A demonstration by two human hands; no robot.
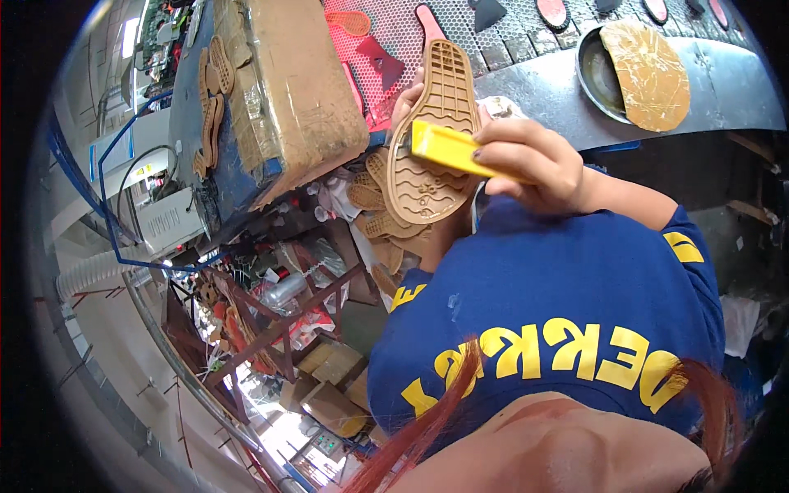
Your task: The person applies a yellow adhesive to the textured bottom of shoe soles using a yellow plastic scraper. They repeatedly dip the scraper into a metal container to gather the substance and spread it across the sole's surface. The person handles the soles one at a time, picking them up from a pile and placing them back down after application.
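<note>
A tan shoe sole [427, 191] with a gridded, wavy pattern is held up in front of my chest. My left hand [405, 104] grips it from behind along its left edge, with most of the fingers hidden by the sole. In my right hand [538, 164], a flat yellow brush [448, 148] is pinched between thumb and fingers. Its wide end lies across the middle of the sole, with a dark strip along the far edge; whether it touches the surface I cannot tell.
A worn cardboard box [308, 94] stands to the left, with more tan soles [218, 66] beyond it. Further soles [370, 193] are piled below. Ahead, a perforated belt [394, 16] carries shoe parts. A metal pan [593, 66] with a round tan cover [649, 78] sits at the right.
</note>
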